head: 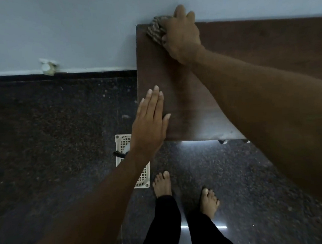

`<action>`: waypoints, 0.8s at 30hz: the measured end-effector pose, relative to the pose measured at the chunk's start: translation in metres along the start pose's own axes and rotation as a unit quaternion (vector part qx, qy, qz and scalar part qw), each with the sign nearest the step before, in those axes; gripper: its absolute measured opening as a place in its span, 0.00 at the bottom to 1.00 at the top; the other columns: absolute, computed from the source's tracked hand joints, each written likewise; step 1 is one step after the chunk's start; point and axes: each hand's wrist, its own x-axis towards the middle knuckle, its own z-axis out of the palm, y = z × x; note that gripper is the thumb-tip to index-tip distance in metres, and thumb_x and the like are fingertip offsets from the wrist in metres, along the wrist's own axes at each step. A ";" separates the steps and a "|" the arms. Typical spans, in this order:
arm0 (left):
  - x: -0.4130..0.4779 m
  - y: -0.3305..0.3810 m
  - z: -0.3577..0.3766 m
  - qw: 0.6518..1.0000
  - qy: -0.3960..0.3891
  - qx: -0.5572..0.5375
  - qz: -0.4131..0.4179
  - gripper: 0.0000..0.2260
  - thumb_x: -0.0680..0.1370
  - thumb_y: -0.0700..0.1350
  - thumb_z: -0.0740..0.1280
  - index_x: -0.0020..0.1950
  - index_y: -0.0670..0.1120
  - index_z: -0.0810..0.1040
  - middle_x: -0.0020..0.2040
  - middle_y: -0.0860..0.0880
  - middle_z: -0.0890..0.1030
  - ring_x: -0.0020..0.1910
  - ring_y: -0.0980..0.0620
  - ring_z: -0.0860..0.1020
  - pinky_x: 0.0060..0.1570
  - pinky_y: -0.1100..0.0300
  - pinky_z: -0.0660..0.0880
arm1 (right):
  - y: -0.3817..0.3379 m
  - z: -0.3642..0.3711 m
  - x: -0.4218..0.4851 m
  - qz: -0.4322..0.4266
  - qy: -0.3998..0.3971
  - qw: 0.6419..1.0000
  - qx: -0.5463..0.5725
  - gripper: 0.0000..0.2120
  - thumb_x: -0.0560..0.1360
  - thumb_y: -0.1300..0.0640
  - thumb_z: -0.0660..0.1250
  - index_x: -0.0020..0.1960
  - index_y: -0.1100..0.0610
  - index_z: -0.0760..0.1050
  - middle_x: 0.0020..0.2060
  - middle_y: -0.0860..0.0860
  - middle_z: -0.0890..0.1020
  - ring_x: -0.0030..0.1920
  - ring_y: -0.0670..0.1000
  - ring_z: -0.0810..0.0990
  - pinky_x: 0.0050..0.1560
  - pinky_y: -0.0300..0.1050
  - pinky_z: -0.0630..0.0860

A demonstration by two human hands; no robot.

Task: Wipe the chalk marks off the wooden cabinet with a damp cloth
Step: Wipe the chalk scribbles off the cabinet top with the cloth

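Note:
The dark brown wooden cabinet top (pixel 183 93) fills the upper right, its back edge against the wall. My right hand (pixel 182 37) presses a grey knobbly cloth (pixel 155 31) onto the cabinet's far left corner, fingers curled over it. My left hand (pixel 150 122) lies flat on the near left corner of the top, fingers apart and holding nothing. No chalk marks stand out on the dim wood; a pale smear shows near the front edge.
A white plastic basket (pixel 141 173) sits on the dark speckled floor under my left forearm. My bare feet (pixel 162 183) stand in front of the cabinet. A pale blue wall (pixel 72 32) with a white fitting (pixel 48 66) runs behind.

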 end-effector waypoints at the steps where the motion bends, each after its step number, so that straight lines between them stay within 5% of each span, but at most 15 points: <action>1: -0.001 0.000 0.000 1.000 0.005 0.001 0.002 0.26 0.85 0.50 0.56 0.79 0.36 0.64 0.80 0.39 0.63 0.80 0.41 0.61 0.78 0.46 0.62 | 0.000 0.000 -0.006 -0.020 -0.002 1.000 -0.004 0.14 0.80 0.62 0.59 0.64 0.56 0.75 0.70 0.60 0.65 0.66 0.64 0.66 0.58 0.57 0.75; 11: 0.004 0.001 -0.007 0.995 0.021 -0.089 -0.041 0.22 0.79 0.30 0.61 0.75 0.36 0.71 0.77 0.40 0.68 0.77 0.42 0.66 0.76 0.47 0.63 | 0.019 0.004 -0.137 -0.041 -0.008 0.998 0.055 0.19 0.75 0.60 0.66 0.64 0.48 0.76 0.62 0.55 0.70 0.58 0.61 0.69 0.54 0.54 0.73; 20: 0.016 0.035 -0.010 0.981 0.051 -0.091 -0.165 0.18 0.81 0.39 0.58 0.70 0.40 0.75 0.76 0.42 0.72 0.77 0.43 0.66 0.77 0.47 0.60 | 0.116 0.010 -0.239 -0.025 0.026 0.995 0.093 0.23 0.70 0.58 0.72 0.64 0.45 0.78 0.56 0.54 0.73 0.52 0.60 0.71 0.47 0.52 0.75; 24: 0.029 0.048 -0.018 0.982 0.047 0.007 -0.182 0.15 0.83 0.46 0.57 0.65 0.42 0.74 0.64 0.42 0.76 0.59 0.38 0.77 0.58 0.43 0.73 | 0.213 0.002 -0.245 0.080 0.060 0.992 0.083 0.21 0.73 0.55 0.66 0.66 0.47 0.76 0.59 0.60 0.75 0.57 0.64 0.75 0.57 0.58 0.76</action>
